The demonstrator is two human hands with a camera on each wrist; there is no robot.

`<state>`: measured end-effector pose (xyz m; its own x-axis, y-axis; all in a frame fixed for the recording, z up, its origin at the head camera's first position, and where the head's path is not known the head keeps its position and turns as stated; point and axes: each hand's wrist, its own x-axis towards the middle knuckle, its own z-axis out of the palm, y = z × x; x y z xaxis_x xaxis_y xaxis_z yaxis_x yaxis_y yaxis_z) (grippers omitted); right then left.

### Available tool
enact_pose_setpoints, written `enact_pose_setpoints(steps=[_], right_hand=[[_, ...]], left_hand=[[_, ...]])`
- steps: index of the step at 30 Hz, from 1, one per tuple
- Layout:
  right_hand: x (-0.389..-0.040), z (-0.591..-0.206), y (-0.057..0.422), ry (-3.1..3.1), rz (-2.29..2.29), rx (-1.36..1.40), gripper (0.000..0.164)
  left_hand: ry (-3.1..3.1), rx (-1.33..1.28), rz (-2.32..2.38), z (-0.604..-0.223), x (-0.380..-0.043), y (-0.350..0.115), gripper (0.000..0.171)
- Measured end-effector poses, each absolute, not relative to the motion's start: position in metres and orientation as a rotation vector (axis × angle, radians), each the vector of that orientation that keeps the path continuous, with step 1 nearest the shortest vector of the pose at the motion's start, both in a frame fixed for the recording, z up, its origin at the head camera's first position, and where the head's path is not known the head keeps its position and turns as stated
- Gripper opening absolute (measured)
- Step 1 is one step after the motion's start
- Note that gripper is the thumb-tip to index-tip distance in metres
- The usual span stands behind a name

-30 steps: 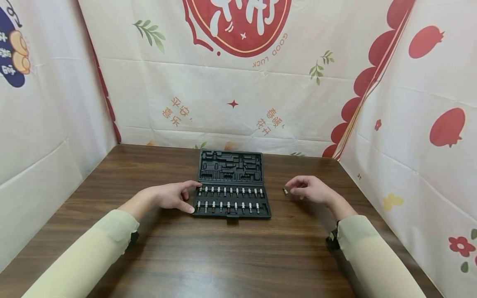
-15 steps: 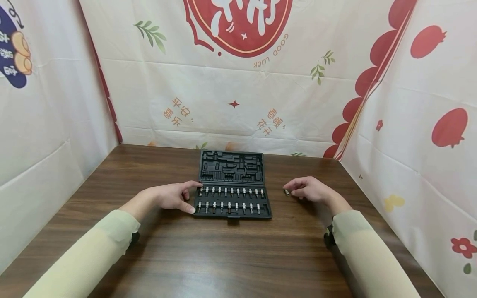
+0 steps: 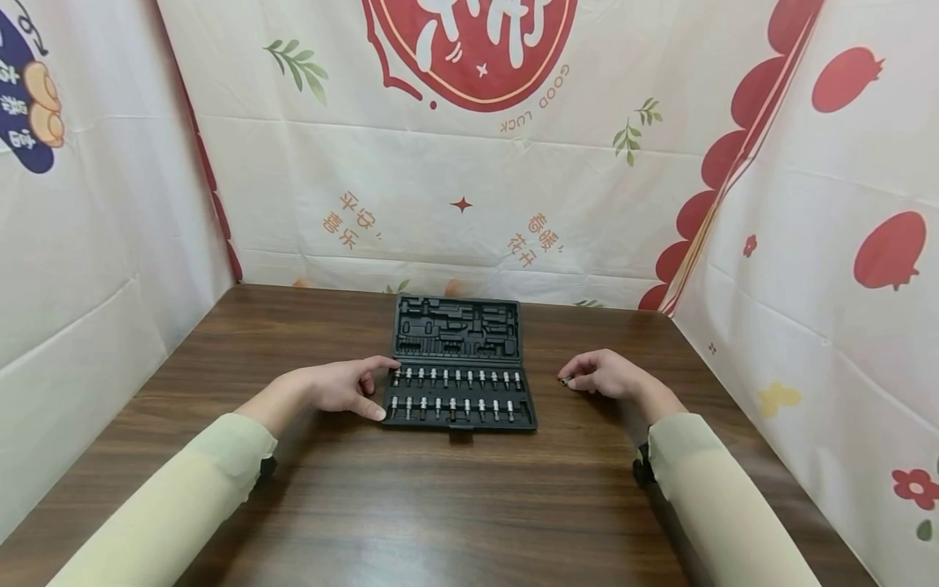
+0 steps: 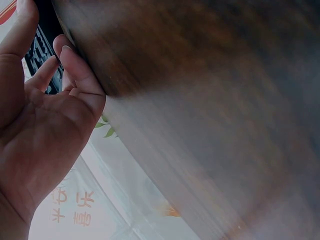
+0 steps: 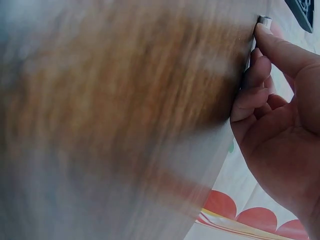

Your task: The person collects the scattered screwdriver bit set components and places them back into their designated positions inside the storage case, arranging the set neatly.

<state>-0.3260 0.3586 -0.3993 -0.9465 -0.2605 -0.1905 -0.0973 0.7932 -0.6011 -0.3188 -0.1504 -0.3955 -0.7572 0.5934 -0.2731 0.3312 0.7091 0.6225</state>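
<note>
A black socket case [image 3: 458,393] lies open on the table, with two rows of silver bit sockets [image 3: 452,407] in its lower half. My left hand [image 3: 339,385] spans the case's left end: the thumb rests at the front corner and the index finger at the back one, near the hinge. To the right of the case, my right hand [image 3: 607,374] pinches a small bit socket [image 3: 565,381] between thumb and forefinger, low at the tabletop. In the right wrist view, the silver end of this bit socket [image 5: 265,20] shows at the fingertips; the fingers hide the rest.
The case's raised lid [image 3: 457,328] has moulded recesses and stands toward the back of the brown wooden table [image 3: 469,505]. Printed white cloth [image 3: 411,155] hangs behind the table and along both sides.
My right thumb and forefinger have closed on the bit socket, which turned slightly under the fingers. The right forearm has shifted a little to the left. My left hand stays at the case.
</note>
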Motion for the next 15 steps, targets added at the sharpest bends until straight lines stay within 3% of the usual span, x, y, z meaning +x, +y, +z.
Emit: enact_pose_setpoints(steps=[7,15], right_hand=[[-0.323,-0.398,0.359,2.718,-0.892,-0.286,0.014],[-0.314,-0.393,0.361,2.629,-1.083,-0.304,0.024]], left_hand=[[2.455,0.712,0.772,-0.395,-0.318,-0.151,0.094],[2.463,0.724,0.761,-0.395,-0.319,-0.151,0.094]])
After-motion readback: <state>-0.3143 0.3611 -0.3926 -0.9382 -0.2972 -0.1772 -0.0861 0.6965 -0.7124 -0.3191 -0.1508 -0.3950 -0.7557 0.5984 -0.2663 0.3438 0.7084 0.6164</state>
